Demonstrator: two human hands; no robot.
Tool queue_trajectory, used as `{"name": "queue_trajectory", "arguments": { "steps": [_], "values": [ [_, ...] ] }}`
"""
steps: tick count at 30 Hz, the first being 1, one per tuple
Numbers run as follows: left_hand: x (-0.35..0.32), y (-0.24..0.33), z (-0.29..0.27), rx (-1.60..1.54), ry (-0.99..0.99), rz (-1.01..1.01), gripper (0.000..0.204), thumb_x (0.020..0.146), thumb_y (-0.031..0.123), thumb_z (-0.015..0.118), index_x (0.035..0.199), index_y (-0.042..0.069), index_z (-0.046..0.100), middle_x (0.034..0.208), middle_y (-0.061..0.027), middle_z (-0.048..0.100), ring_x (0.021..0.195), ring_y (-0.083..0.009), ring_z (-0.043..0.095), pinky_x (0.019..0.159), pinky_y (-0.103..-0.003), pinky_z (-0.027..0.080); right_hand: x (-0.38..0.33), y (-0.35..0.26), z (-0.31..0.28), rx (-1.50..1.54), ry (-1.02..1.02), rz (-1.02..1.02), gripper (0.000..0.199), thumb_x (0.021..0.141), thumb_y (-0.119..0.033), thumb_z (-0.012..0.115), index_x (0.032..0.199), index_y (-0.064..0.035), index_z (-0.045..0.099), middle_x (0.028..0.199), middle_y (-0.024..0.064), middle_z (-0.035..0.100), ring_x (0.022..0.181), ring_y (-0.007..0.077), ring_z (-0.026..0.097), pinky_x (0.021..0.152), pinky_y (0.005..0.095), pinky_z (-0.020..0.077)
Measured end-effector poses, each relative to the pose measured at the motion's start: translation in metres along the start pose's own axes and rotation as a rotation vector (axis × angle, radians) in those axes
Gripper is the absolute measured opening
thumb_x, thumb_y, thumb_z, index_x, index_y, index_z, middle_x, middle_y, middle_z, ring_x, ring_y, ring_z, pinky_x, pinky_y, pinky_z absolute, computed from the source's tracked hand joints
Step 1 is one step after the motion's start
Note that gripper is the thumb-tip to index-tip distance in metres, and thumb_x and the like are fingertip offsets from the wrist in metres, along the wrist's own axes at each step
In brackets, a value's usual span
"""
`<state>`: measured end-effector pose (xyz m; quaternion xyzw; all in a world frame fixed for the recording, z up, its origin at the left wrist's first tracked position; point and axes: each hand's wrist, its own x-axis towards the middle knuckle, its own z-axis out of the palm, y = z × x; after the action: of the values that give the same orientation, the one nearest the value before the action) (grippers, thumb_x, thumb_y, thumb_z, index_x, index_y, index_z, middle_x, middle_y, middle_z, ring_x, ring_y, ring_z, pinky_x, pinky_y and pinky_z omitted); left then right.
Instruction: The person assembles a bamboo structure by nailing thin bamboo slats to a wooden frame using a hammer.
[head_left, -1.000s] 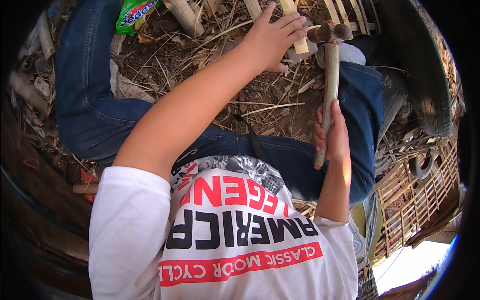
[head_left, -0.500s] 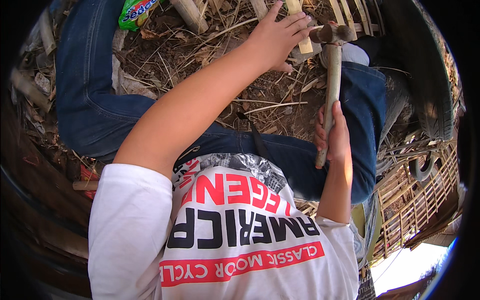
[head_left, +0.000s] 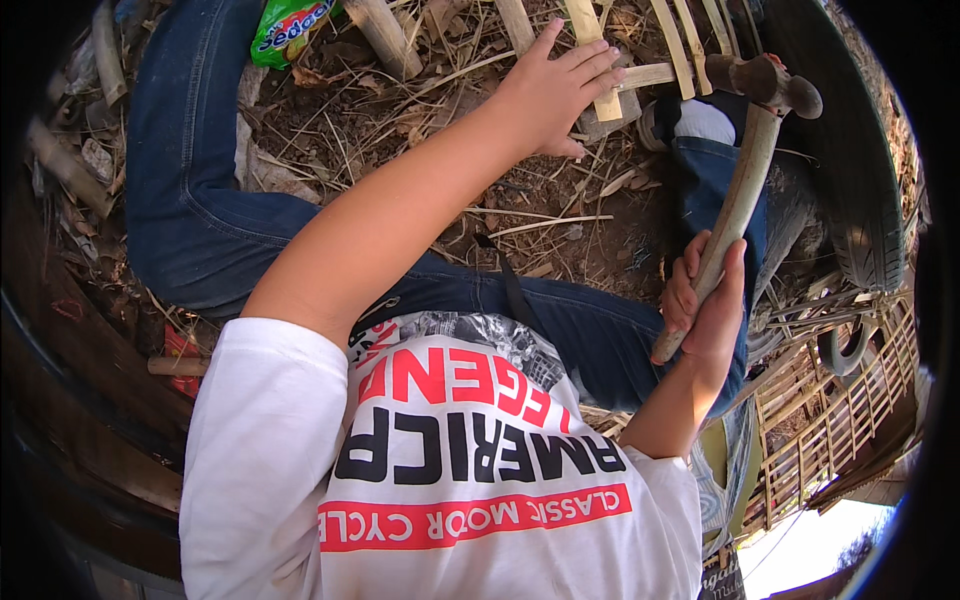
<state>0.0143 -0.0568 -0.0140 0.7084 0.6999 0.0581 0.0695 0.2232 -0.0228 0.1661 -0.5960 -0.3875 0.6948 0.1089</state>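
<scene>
A person in a white T-shirt (head_left: 270,430) and blue jeans (head_left: 170,170) sits with bent legs around a patch of brown soil (head_left: 620,235) strewn with dry straw, seen from above.

At three o'clock, the right hand (head_left: 705,300) wraps its fingers closely around the lower part of a hammer (head_left: 735,200), the handle's end sticking out below the grip. The wooden handle slants up toward two o'clock, where the metal head appears beside several pale upright slats (head_left: 675,45); whether it touches them, I cannot tell.

Near one o'clock, the left hand (head_left: 560,95) lies open — fingers spread, thumb held well apart — across a pale flat strip (head_left: 607,105). Whether it grips or merely presses the strip is unclear. The strip's lower end lies over a grey block (head_left: 627,108), and a short crosspiece (head_left: 648,76) runs from the fingertips toward the slats.

A green packet (head_left: 290,35) lies at eleven o'clock; a dark tyre (head_left: 870,200) curves between two and three.
</scene>
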Motion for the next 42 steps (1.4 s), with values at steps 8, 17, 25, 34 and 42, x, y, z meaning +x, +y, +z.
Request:
{"name": "queue_trajectory", "arguments": {
  "steps": [8,17,25,34,42],
  "values": [
    [0.003,-0.025,-0.002,-0.227,0.096,0.047,0.108,0.074,0.07,0.069,0.155,0.012,0.028,0.157,-0.0135,0.036,0.147,-0.0252,0.03,0.122,-0.053,0.016,-0.015,-0.001,-0.024,0.118,-0.009,-0.08,0.055,0.104,-0.058,0.032,0.081,-0.0092,0.039,0.046,-0.0022,0.032,0.028,0.0067,0.026,0.026,0.0213,0.0273],
    [0.009,-0.029,0.002,-0.176,0.126,0.098,0.103,0.075,0.074,0.064,0.153,0.015,0.032,0.155,-0.0142,0.038,0.146,-0.0279,0.032,0.119,-0.052,0.024,0.023,0.03,-0.02,-0.188,-0.001,0.067,0.053,0.104,-0.054,0.037,0.086,-0.0057,0.048,0.05,-0.0018,0.038,0.035,0.0078,0.034,0.033,0.0225,0.0309],
    [0.008,-0.031,0.0,-0.236,0.147,0.088,0.102,0.077,0.077,0.058,0.153,0.014,0.033,0.155,-0.0136,0.039,0.146,-0.0275,0.031,0.119,-0.052,0.023,0.03,0.035,-0.004,-0.364,-0.005,0.14,0.054,0.103,-0.056,0.039,0.081,-0.007,0.049,0.051,-0.0008,0.04,0.038,0.0094,0.039,0.037,0.0253,0.0343],
    [0.007,-0.024,-0.023,-0.112,-0.071,0.122,0.091,0.075,0.079,0.059,0.147,0.026,0.046,0.159,-0.0213,0.027,0.151,-0.0336,0.02,0.117,-0.063,0.014,0.034,0.039,-0.01,-0.433,0.002,0.095,0.049,0.103,-0.048,0.046,0.078,-0.0058,0.051,0.057,0.0023,0.048,0.042,0.0109,0.048,0.037,0.0265,0.0385],
    [0.005,-0.026,-0.022,-0.097,-0.095,0.133,0.094,0.074,0.079,0.06,0.15,0.028,0.042,0.161,-0.0222,0.024,0.151,-0.0355,0.019,0.115,-0.066,0.015,0.026,0.033,0.005,-0.53,0.061,-0.016,0.038,0.105,-0.038,0.048,0.097,-0.0025,0.059,0.058,-0.0003,0.046,0.041,0.0071,0.044,0.035,0.0232,0.036]
  ]
}}
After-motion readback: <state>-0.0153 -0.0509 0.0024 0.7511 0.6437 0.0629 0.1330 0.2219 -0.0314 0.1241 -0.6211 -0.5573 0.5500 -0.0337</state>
